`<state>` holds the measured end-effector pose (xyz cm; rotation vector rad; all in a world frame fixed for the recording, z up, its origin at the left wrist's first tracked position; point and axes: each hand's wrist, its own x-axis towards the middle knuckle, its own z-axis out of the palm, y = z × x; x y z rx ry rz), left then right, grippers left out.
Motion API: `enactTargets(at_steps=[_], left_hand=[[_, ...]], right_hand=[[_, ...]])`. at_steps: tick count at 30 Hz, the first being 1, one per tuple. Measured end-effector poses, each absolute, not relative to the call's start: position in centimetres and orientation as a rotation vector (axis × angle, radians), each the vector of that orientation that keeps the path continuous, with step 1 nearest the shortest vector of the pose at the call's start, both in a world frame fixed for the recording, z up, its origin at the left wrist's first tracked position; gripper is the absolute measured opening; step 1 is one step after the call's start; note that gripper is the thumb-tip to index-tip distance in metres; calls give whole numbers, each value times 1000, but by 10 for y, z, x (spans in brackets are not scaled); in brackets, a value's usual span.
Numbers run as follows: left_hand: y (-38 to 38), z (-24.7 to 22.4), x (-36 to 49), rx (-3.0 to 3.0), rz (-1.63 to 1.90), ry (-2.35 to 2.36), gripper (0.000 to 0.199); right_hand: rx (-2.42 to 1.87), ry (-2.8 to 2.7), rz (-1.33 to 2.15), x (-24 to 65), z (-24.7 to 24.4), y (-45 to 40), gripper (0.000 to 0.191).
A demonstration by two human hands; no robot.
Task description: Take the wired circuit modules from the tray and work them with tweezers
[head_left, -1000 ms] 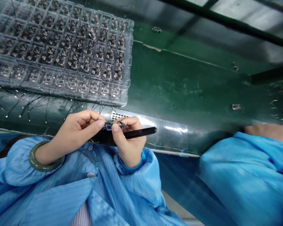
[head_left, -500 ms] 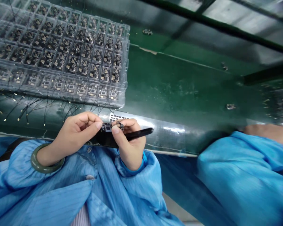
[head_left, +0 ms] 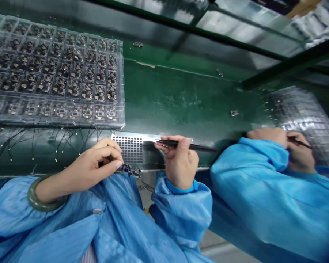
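Note:
Between the thumb and fingers of my left hand (head_left: 100, 162) is a small circuit board (head_left: 129, 170), held by its left end. A thin wire (head_left: 147, 187) hangs beside the board's right end. My right hand (head_left: 181, 160) is closed around black tweezers (head_left: 193, 146), their tips pointing left. Under those tips, near the table edge, lies a sheet with a grid of small black rectangles (head_left: 128, 149). The tweezers and the board are apart.
Stacked clear trays (head_left: 123, 109) hold many circuit boards at the left. Black wires (head_left: 61, 144) with small metallic ends lie before them. Loose boards (head_left: 234, 113) are scattered on the green table (head_left: 164, 106). A co-worker's hands (head_left: 298, 148) and sleeve (head_left: 252, 164) are at the right, beside another tray (head_left: 304, 109).
My right hand has let go of the board and moved right, turning the tweezers' tips to the left. My left hand keeps the board. The view has shifted right.

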<state>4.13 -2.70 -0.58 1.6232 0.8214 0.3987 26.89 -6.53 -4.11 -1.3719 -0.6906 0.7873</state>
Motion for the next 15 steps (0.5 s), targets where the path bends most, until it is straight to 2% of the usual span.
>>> enactTargets(at_steps=[3,7,15], left_hand=[[-26,-6,51,1612,311,796,14],[-25,-7,63,1574,275,799,13],[-23,-8,70,1405,205,872,15]], right_hand=[[-1431,-732,870,266,-43,-63,23],[-1498,-769,925,263,-47,-56,21],[-1640,-869,816,263,-55,-51,18]])
